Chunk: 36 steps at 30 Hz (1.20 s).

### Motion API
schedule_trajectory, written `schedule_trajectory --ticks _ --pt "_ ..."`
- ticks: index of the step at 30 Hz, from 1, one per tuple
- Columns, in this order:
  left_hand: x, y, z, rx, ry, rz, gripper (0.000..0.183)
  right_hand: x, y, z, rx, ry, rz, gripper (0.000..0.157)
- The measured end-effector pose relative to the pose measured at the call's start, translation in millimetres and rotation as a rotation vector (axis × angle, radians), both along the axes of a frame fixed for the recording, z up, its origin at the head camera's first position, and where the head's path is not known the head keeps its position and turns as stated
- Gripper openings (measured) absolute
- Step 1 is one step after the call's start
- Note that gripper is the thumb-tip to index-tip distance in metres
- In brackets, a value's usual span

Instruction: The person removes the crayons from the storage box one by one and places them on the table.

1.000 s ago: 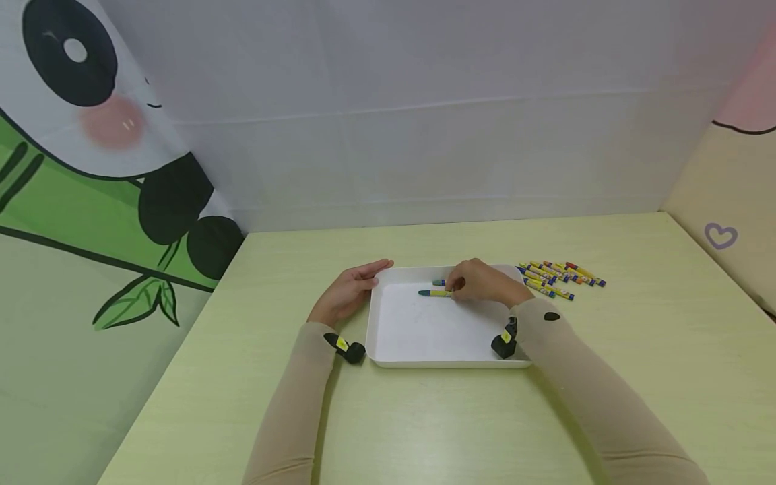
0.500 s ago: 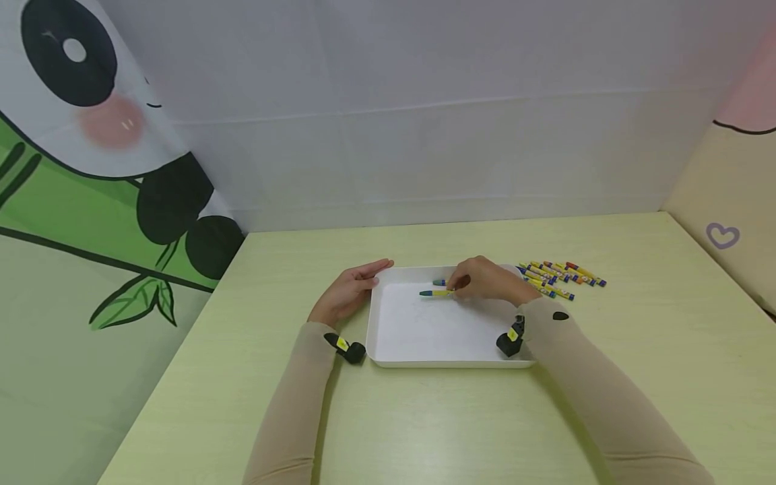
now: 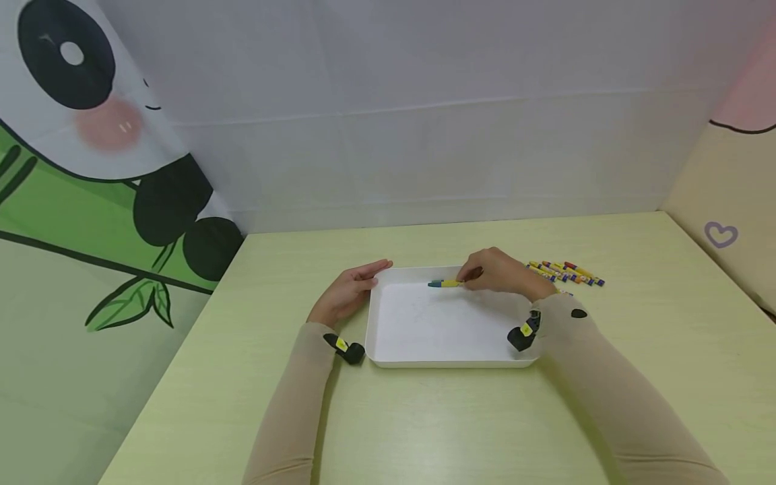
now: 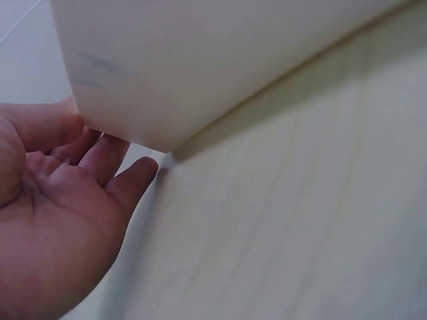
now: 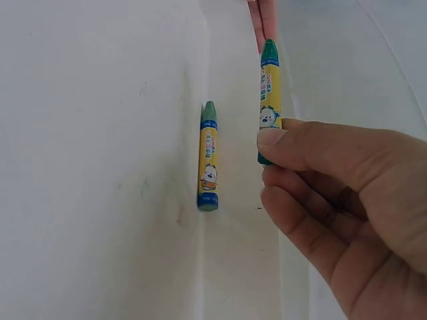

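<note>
My right hand [image 3: 500, 273] is over the back of the white tray [image 3: 448, 330], pinching a green crayon [image 5: 270, 83] with a yellow wrapper between thumb and fingers. Its pointed tip faces left along the tray's back wall. A second green crayon [image 5: 208, 157], wrapped alike, lies on the tray at the foot of that wall. From the head the two crayons overlap. My left hand [image 3: 342, 296] holds the tray's far left corner, thumb at the rim. In the left wrist view, some fingers of the left hand [image 4: 73, 200] are partly hidden behind the tray's wall.
Several yellow-wrapped crayons [image 3: 570, 273] lie in a loose pile on the pale wooden table [image 3: 436, 424], just right of the tray and partly hidden by my right hand. A white curtain-like backdrop [image 3: 388, 162] hangs behind the table.
My right hand has shifted away from me and slightly right, taking its crayon from in front of the lying crayon to overlapping it. My left hand and the tray have stayed put.
</note>
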<state>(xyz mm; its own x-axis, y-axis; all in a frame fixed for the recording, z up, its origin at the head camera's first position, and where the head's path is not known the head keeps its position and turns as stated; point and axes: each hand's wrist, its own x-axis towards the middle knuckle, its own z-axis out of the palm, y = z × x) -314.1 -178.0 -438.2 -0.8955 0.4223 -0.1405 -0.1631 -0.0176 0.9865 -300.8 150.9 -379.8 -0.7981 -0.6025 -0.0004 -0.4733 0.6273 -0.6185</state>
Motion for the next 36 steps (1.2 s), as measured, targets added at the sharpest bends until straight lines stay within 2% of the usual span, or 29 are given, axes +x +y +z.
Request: schedule_trajectory --ticks 19,27,36 --pt "5.8 -7 0.7 -0.007 0.016 -0.034 0.047 21.1 33 9.6 0.029 0.054 -0.099 0.015" --pt "8.5 -10 0.2 -0.001 0.006 -0.029 0.047 32.6 47 12.1 0.037 0.045 -0.179 0.016" --pt "11.1 -12 -1.0 0.017 0.003 -0.043 0.048 44.9 65 12.6 0.036 0.059 -0.220 0.015"
